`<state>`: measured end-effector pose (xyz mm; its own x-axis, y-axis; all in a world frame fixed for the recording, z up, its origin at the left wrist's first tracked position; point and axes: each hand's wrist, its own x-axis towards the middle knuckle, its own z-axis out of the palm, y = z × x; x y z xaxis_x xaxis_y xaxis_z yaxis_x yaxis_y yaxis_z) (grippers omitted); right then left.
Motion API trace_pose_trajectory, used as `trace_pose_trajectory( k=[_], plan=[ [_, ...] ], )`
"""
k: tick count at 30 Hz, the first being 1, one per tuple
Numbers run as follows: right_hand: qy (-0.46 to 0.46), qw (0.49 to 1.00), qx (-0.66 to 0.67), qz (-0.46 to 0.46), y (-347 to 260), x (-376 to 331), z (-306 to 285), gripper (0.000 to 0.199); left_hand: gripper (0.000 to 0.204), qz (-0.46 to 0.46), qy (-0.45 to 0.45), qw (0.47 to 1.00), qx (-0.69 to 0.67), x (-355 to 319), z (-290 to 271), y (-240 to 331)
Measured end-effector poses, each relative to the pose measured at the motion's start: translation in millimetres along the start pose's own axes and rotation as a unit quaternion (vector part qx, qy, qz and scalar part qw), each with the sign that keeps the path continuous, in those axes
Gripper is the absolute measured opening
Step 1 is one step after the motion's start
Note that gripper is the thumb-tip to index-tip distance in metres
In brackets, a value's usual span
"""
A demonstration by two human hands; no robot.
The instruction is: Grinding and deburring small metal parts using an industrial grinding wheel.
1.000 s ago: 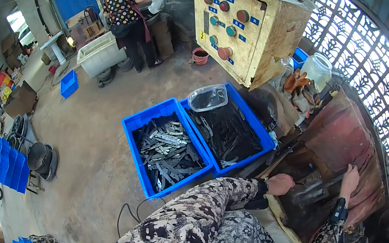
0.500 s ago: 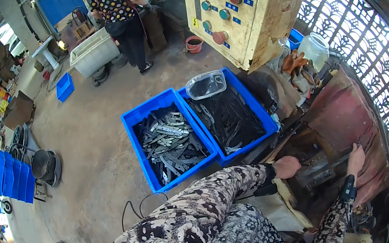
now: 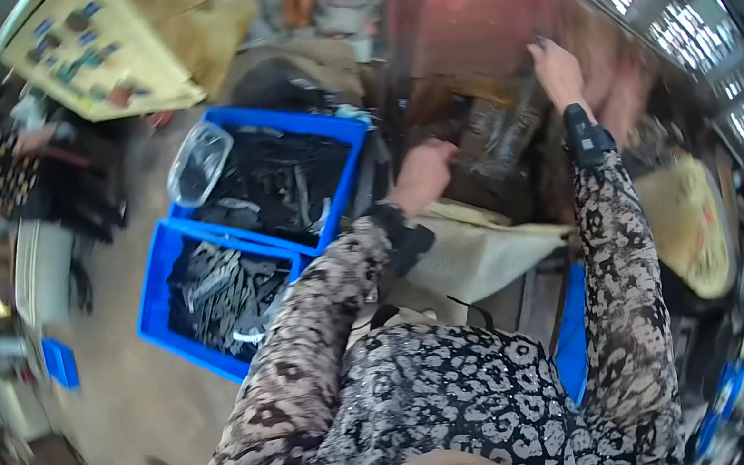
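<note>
Metal strips in the nearer blue crate seem light, stiff, best pinched endwise; right of it, I cannot tell left hand's or right hand's grip.

Left hand + right hand: 2. Dark wristbands: 2. Blue bins holding metal strips: 2. Clear plastic tub: 1. Control box: 1. Co-worker: 1. White tub: 1. Strips: too piled to count.

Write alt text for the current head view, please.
A bare left hand and right hand extend over a dark work area, slightly blurred. At left, two blue bins hold thin, metal-looking strips; a clear container rests on one.
</note>
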<state>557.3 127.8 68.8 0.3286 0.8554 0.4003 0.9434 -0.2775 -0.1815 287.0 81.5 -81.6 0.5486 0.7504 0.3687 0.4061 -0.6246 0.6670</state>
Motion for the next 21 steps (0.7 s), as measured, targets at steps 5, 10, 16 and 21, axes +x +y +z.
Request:
trace_pose_trajectory(
  k=[5, 10, 16, 21],
  plan=[
    [0.019, 0.982, 0.177, 0.057, -10, -120, -49, 0.030, 0.033, 0.053, 0.066, 0.996, -0.013, 23, -16, 0],
    [0.055, 0.968, 0.241, 0.050, -30, -249, -52, 0.018, 0.024, 0.120, -0.009, 0.992, 0.048, 55, -17, -13],
    [-0.097, 0.976, 0.177, 0.077, -37, -318, -55, 0.022, 0.013, 0.179, -0.185, 0.949, 0.184, 64, 20, -38],
    [-0.111, 0.974, 0.189, 0.064, -36, -328, -48, 0.024, 0.016, 0.175, -0.275, 0.913, 0.245, 67, 12, -43]
  ],
)
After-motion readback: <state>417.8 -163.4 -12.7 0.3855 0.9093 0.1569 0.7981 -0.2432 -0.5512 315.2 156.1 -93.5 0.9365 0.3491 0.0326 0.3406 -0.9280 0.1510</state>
